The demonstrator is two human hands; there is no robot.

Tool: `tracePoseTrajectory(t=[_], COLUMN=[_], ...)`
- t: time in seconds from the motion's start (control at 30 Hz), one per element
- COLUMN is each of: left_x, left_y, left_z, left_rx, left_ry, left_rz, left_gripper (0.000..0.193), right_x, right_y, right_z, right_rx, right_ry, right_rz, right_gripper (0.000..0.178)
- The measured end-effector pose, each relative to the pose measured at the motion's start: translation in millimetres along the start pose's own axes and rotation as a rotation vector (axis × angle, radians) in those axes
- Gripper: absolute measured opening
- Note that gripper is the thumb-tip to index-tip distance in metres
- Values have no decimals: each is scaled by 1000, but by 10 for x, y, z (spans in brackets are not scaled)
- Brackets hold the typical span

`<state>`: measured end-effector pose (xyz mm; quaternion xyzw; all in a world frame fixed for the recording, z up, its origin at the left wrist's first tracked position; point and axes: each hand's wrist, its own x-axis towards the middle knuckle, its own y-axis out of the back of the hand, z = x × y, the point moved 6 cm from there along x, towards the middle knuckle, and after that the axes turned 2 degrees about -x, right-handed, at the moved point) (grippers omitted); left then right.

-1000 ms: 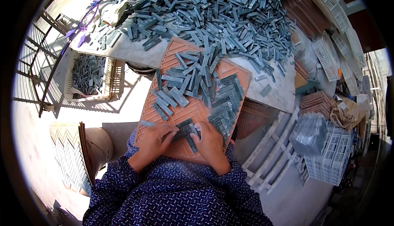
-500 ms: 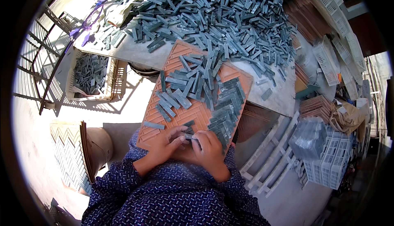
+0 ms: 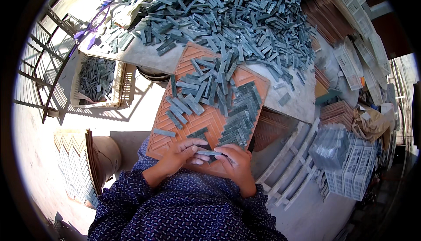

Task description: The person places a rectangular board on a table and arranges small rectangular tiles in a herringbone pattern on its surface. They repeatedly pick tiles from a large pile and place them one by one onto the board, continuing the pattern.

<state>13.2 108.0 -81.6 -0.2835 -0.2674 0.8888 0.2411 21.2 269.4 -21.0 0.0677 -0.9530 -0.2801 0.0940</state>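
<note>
A thin grey-green stone strip (image 3: 208, 152) spans the gap between my hands, gripped at both ends. My left hand (image 3: 180, 157) pinches its left end, and my right hand (image 3: 237, 160) holds the right end between thumb and fingers. Below them is an orange herringbone-grooved tray (image 3: 201, 122), its near edge close to my body. Dark strips (image 3: 240, 118) fill its right side in a herringbone pattern. Loose strips (image 3: 201, 87) lie heaped on its upper middle. A dark strip (image 3: 198, 133) sits in the tray just above my left fingers, partly hidden.
A large heap of stone strips (image 3: 219, 17) covers the table (image 3: 144, 54) beyond the tray. At left stand a cream crate (image 3: 117, 83) of strips and a filled herringbone panel (image 3: 72, 166). A white slatted pallet (image 3: 289, 166) and stacked white crates (image 3: 351, 175) are at right.
My right hand has shifted right and slightly nearer, away from my left hand. The strip between them now shows along its length. The tray has barely moved.
</note>
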Motion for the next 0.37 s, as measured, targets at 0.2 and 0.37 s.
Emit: tracePoseTrajectory(t=[0.2, 0.37], left_x=[3, 10], left_y=[32, 73], left_z=[16, -55], left_rx=[205, 98], left_ry=[-47, -29], left_rz=[-64, -17], left_gripper=[36, 35], right_x=[-112, -125], right_y=[-116, -111], right_z=[245, 240], right_rx=[250, 278], right_ry=[-290, -287], right_rz=[-5, 10], right_gripper=[20, 25])
